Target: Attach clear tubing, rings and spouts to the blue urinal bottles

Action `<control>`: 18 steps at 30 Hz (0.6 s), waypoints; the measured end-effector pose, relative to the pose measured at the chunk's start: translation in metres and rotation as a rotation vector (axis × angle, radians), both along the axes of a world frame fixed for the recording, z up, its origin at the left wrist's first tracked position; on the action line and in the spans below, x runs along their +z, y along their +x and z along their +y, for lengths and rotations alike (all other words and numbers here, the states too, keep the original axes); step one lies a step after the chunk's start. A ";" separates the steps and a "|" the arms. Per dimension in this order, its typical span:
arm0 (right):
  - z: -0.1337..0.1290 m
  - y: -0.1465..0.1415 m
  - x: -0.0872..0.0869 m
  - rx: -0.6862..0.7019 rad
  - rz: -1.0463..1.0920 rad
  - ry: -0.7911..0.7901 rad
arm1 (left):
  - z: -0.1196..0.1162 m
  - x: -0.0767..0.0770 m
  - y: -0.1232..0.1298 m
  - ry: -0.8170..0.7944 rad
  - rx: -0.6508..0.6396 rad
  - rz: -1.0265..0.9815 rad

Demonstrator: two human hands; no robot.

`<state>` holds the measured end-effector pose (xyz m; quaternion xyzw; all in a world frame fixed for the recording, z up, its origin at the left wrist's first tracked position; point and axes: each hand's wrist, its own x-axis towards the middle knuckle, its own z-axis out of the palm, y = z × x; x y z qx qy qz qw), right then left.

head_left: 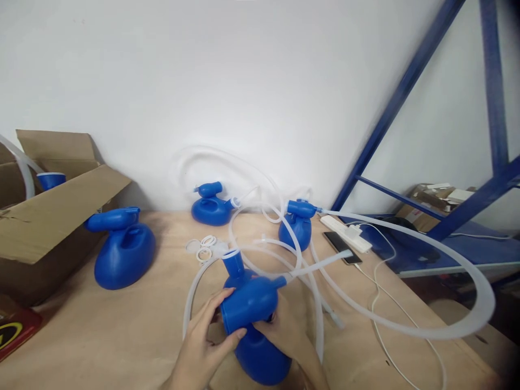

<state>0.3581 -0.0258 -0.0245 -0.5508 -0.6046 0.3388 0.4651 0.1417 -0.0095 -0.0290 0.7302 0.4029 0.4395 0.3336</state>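
Note:
At the front of the table, a blue plastic urinal bottle [262, 357] is between my hands. A rounded blue funnel piece [252, 303] with a narrow spout sits across its top. My left hand [207, 336] pinches the wide end of the funnel piece, thumb below and fingers above. My right hand [288, 330] is closed around the bottle's handle area, its fingers partly hidden behind the bottle. The bottle's white-rimmed neck [233, 264] points up and away. A clear flexible tube [317, 265] runs close to the spout; whether it is attached I cannot tell.
Similar blue bottles stand at the left [125, 257], back [211, 211] and back right [294, 233]. White rings [204, 253] lie mid-table among looping tubes. A cardboard box [60, 211] is at left. A phone [343, 247], power strip [345, 233] and cables lie right, beside a blue metal frame [398, 97].

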 end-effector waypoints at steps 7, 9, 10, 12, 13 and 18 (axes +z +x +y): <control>-0.002 0.007 0.002 0.025 0.103 -0.064 | 0.025 0.028 -0.026 -0.063 -0.351 0.217; -0.002 0.009 0.000 0.026 0.143 -0.094 | 0.044 0.046 -0.034 -0.012 -0.380 0.253; -0.002 0.009 -0.002 0.026 0.148 -0.097 | 0.056 0.053 -0.036 0.018 -0.308 0.246; -0.001 0.009 -0.004 0.014 0.139 -0.090 | 0.083 0.063 -0.033 0.041 -0.107 0.239; -0.001 0.009 -0.004 0.012 0.134 -0.087 | 0.097 0.065 -0.029 0.032 -0.088 0.273; -0.002 0.012 -0.007 0.031 0.149 -0.097 | 0.143 0.064 -0.004 -0.050 -0.302 0.376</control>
